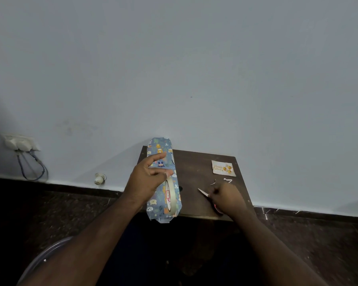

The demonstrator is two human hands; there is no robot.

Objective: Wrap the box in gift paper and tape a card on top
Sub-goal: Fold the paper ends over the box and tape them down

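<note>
Wrapped box (pixel 163 162) on the worktop (pixel 196 170)
Left hand (pixel 147 178) pinches the tape roll (pixel 170 197); right hand (pixel 227 200) grips scissors (pixel 204 193); card (pixel 223 167) lies apart.

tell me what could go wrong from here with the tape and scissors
1. The blue animal-print wrapped box overhangs the near edge of the small dark wooden table, so pressing on that end could tip it.
2. The left hand pinches the clear tape roll over the box; a pulled strip might stick to itself or wrinkle the paper.
3. The right hand holds the scissors, blades pointing towards the box, which could nick the wrapping.
</note>
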